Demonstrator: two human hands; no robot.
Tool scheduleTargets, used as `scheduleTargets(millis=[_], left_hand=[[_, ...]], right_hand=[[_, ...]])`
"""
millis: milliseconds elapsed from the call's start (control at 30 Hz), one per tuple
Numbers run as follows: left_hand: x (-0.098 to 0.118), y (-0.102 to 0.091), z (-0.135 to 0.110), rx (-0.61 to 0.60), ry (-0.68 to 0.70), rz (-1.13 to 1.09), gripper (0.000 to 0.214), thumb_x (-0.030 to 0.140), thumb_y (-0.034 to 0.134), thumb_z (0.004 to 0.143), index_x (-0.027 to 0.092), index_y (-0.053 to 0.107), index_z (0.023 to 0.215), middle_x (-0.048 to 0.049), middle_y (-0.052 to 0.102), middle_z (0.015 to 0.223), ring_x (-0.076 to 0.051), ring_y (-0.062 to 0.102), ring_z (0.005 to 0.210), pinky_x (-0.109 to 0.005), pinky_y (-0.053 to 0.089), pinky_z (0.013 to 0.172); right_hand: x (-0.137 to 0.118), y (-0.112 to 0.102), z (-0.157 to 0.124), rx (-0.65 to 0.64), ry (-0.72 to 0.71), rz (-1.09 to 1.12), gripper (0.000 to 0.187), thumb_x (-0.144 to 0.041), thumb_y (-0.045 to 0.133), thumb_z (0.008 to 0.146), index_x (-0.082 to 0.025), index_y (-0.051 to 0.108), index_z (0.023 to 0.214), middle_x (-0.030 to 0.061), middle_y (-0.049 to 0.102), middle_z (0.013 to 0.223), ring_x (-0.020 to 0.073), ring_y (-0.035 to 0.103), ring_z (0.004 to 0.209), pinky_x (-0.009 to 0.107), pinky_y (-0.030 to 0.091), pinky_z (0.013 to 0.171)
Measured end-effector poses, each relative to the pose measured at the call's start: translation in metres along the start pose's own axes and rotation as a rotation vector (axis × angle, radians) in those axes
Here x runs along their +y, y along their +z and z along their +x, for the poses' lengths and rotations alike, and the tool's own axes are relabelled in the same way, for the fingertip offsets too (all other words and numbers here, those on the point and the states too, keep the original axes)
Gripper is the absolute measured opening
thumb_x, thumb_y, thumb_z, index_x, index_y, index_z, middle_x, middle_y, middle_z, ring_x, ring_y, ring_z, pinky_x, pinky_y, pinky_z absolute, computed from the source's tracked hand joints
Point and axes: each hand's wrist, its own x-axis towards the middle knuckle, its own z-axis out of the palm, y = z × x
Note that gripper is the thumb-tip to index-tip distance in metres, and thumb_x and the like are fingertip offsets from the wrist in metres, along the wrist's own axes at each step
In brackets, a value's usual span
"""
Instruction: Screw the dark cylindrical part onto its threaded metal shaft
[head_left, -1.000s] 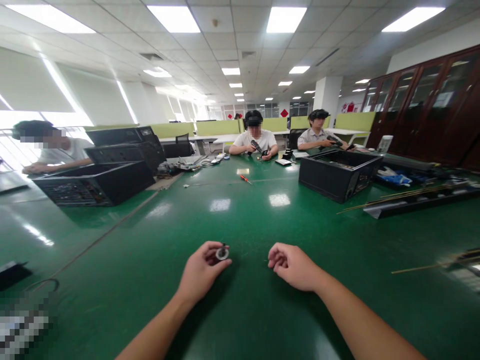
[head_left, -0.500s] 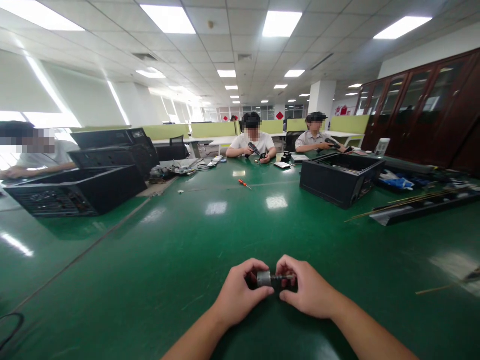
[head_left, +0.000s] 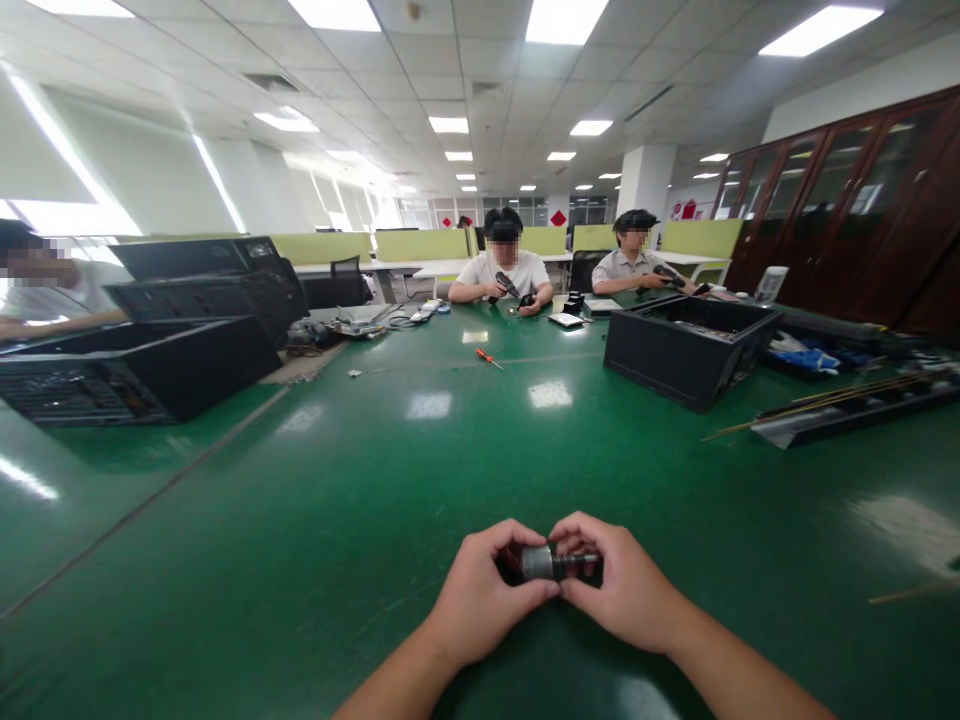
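Observation:
Near the front of the green table, a small grey metal cylinder (head_left: 537, 562) with a dark, thinner shaft (head_left: 581, 560) lies sideways between my hands. My left hand (head_left: 487, 590) is closed around the cylinder, thumb along its lower side and fingers over the top and back. My right hand (head_left: 626, 585) curls around the shaft end, its thumb and fingertips at the place where shaft and cylinder meet. The fingertips of both hands almost touch. The far fingers of my left hand are partly hidden behind the cylinder.
An orange screwdriver (head_left: 487, 358) lies on the green table (head_left: 375, 470) farther out. Black computer cases (head_left: 660, 362) stand right and left. Long thin rods (head_left: 810, 405) lie on a metal channel at right. Across the table, two people hold dark power tools; another person sits at left.
My right hand has come closer to my left, and its fingers have moved along the shaft to the cylinder. The head view has shifted slightly.

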Motion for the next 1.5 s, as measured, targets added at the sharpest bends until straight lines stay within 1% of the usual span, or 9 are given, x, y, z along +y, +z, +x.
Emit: scheduleTargets(millis=[167,267,400,533,667,833,900,1200,1500], left_hand=[[-0.002,0.003,0.001,0.024,-0.002,-0.031,0.031,0.020,0.084,0.062,0.016,0.071,0.089,-0.0020,0.070,0.076,-0.019,0.062,0.072,-0.028,0.045,0.067],[-0.003,0.004,0.003,0.042,0.008,-0.040,0.030,0.021,0.084,0.063,0.016,0.071,0.090,-0.0021,0.070,0.076,-0.019,0.063,0.071,-0.028,0.046,0.067],[-0.003,0.004,0.005,0.048,0.012,-0.061,0.028,0.018,0.083,0.064,0.016,0.070,0.089,-0.0023,0.071,0.077,-0.019,0.064,0.071,-0.028,0.047,0.066],[-0.005,0.004,0.005,0.035,0.009,-0.074,0.029,0.018,0.082,0.065,0.016,0.070,0.091,-0.0026,0.072,0.079,-0.020,0.065,0.073,-0.029,0.048,0.069],[-0.009,0.004,0.006,0.045,0.000,-0.112,0.032,0.021,0.083,0.065,0.017,0.068,0.093,-0.0028,0.072,0.082,-0.020,0.065,0.075,-0.029,0.048,0.070],[-0.008,0.004,0.005,0.048,-0.002,-0.125,0.032,0.019,0.083,0.065,0.017,0.068,0.093,-0.0023,0.070,0.081,-0.019,0.064,0.074,-0.029,0.048,0.070],[-0.007,0.004,0.005,0.050,-0.002,-0.123,0.031,0.019,0.082,0.065,0.017,0.069,0.093,-0.0023,0.070,0.081,-0.019,0.064,0.074,-0.029,0.048,0.070],[-0.007,0.003,0.004,0.048,0.033,-0.106,0.030,0.019,0.082,0.066,0.017,0.070,0.094,-0.0019,0.069,0.081,-0.019,0.064,0.075,-0.029,0.049,0.070],[-0.009,0.004,0.004,0.041,0.008,-0.145,0.033,0.018,0.082,0.065,0.016,0.071,0.095,-0.0044,0.071,0.082,-0.021,0.067,0.077,-0.032,0.053,0.073]], right_hand=[[0.005,0.000,0.003,-0.019,0.034,0.058,0.027,-0.009,0.065,0.073,-0.020,0.063,0.097,-0.0003,0.066,0.082,0.0149,0.062,0.072,0.024,0.046,0.066],[0.009,0.003,0.010,0.052,0.036,0.133,0.028,-0.008,0.064,0.072,-0.018,0.060,0.097,-0.0002,0.064,0.080,0.0156,0.062,0.074,0.025,0.047,0.066],[0.009,0.005,0.013,-0.041,-0.018,0.069,0.029,-0.007,0.063,0.072,-0.019,0.060,0.098,-0.0011,0.064,0.079,0.0139,0.059,0.068,0.024,0.046,0.064],[0.005,0.002,0.006,-0.065,-0.030,0.029,0.037,-0.006,0.065,0.070,-0.021,0.059,0.103,-0.0012,0.066,0.084,0.0145,0.059,0.071,0.026,0.048,0.069],[0.002,0.000,0.002,-0.004,-0.025,0.010,0.048,-0.007,0.067,0.069,-0.022,0.057,0.113,0.0000,0.067,0.094,0.0160,0.060,0.079,0.027,0.049,0.074],[0.003,-0.001,0.005,0.018,-0.023,-0.009,0.022,-0.012,0.064,0.075,-0.020,0.066,0.095,0.0004,0.066,0.085,0.0159,0.059,0.075,0.026,0.048,0.070],[0.003,-0.002,0.006,0.015,-0.023,-0.016,0.017,-0.014,0.065,0.077,-0.019,0.068,0.092,0.0006,0.066,0.082,0.0160,0.059,0.074,0.026,0.047,0.069],[0.003,-0.003,0.003,0.029,-0.009,-0.033,0.011,-0.022,0.066,0.082,-0.019,0.072,0.091,0.0021,0.069,0.082,0.0173,0.062,0.074,0.027,0.046,0.069],[0.001,-0.002,0.005,0.070,-0.008,-0.073,0.010,-0.024,0.066,0.083,-0.019,0.073,0.087,0.0028,0.071,0.080,0.0182,0.063,0.074,0.027,0.046,0.069]])
